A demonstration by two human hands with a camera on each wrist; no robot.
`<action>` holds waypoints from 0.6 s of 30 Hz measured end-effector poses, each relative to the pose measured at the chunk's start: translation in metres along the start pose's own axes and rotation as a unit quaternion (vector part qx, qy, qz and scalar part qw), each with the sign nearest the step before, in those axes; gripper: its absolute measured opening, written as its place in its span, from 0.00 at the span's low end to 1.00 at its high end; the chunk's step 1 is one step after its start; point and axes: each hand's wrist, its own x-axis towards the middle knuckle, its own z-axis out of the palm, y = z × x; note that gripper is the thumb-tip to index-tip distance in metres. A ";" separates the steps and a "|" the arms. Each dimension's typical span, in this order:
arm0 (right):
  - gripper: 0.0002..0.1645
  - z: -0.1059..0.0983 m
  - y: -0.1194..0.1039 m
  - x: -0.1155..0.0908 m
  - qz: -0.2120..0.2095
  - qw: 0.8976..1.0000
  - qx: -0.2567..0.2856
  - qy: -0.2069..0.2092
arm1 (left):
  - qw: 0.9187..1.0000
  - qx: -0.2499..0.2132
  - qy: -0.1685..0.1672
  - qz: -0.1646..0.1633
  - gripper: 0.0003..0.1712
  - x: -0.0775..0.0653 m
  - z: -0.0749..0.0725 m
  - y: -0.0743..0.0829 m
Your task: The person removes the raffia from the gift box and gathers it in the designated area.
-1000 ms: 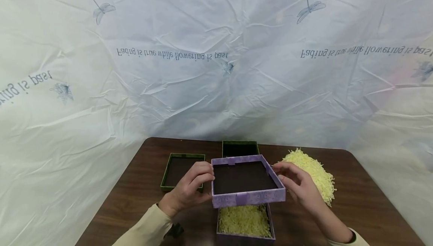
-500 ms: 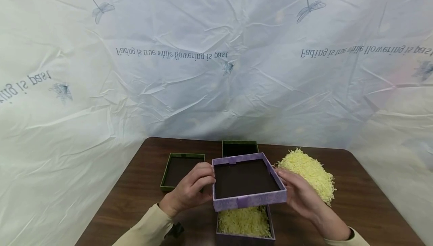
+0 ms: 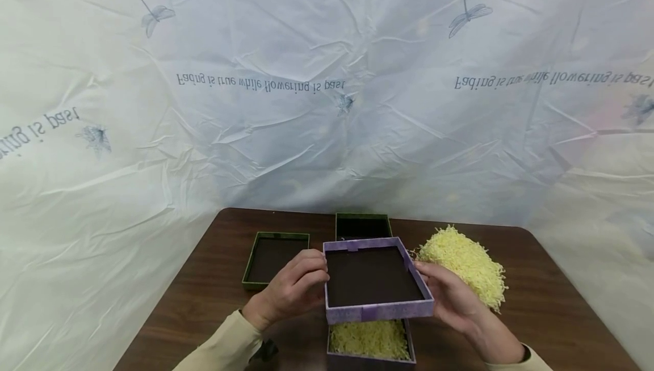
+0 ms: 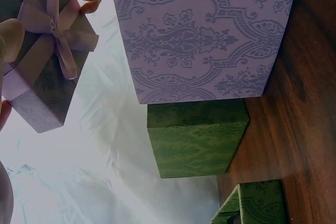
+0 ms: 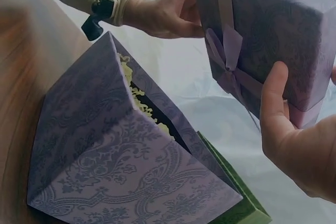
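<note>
Both hands hold a lavender box lid (image 3: 379,311), its black inside facing up toward the head camera. A ribbon bow (image 5: 229,69) shows on the lid's outer face. My left hand (image 3: 292,287) grips the lid's left side with curled fingers. On the right side, my right hand (image 3: 455,298) holds it, thumb (image 5: 276,90) against the outer face. Below the lid stands a matching lavender box (image 5: 131,166), with yellow paper shreds (image 3: 370,340) inside. The lid overlaps the box's far part in the head view.
A shallow green lid (image 3: 247,272) lies at the left on the wooden table (image 3: 557,308). Behind the lavender lid is a green box (image 3: 363,215). A heap of yellow paper shreds (image 3: 467,266) sits at the right. A printed white sheet (image 3: 327,144) hangs around the table.
The lid has come slightly down and to the right. My right hand has shifted its hold, its raised, bent fingers now lower along the lid's right side.
</note>
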 end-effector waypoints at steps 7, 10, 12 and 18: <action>0.33 0.000 0.000 0.001 0.007 1.000 0.023 -0.001 | 1.000 0.005 -0.009 -0.008 0.16 0.000 0.000 0.001; 0.33 0.000 0.001 0.001 0.006 0.999 0.038 -0.005 | 1.000 0.004 -0.013 -0.010 0.16 -0.001 0.000 0.002; 0.33 -0.001 0.001 0.001 0.005 0.999 0.045 -0.008 | 1.000 0.003 -0.014 -0.010 0.16 -0.003 0.000 0.002; 0.32 -0.001 0.001 0.002 -0.006 0.999 0.031 -0.008 | 1.000 0.002 -0.015 -0.008 0.15 -0.004 0.001 0.001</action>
